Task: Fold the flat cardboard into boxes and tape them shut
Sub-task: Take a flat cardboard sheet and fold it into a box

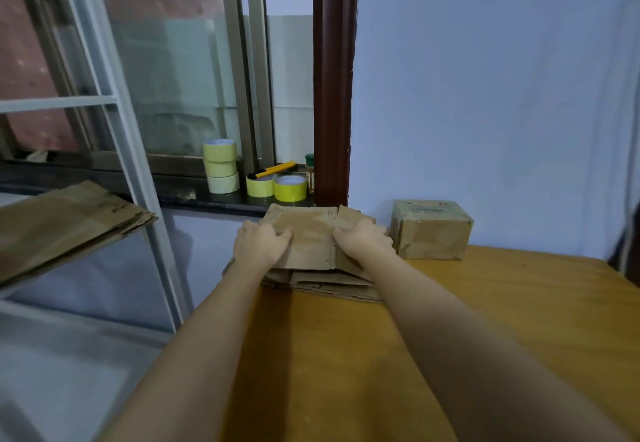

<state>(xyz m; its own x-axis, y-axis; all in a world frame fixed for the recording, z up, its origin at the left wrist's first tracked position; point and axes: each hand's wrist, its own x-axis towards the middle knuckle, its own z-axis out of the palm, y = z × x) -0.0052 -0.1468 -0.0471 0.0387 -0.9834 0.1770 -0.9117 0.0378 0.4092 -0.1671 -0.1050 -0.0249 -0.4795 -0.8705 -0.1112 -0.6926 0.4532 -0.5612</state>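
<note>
Head view: both arms reach out over a wooden table (pixel 450 320) to its far left corner. The left hand (pixel 259 245) and right hand (pixel 364 240) each curl their fingers over the top of a flat piece of cardboard (pixel 311 237), gripping it from either side just above a stack of flat cardboard (pixel 332 284) on the table. A folded box (pixel 431 230) stands just right of them. Tape rolls (pixel 221 166) and a yellow knife (pixel 273 169) sit on the window sill (pixel 194 197) behind.

The wooden table (pixel 450 320) bears a flat cardboard stack (pixel 332 284) and a folded box (pixel 431 230).
</note>
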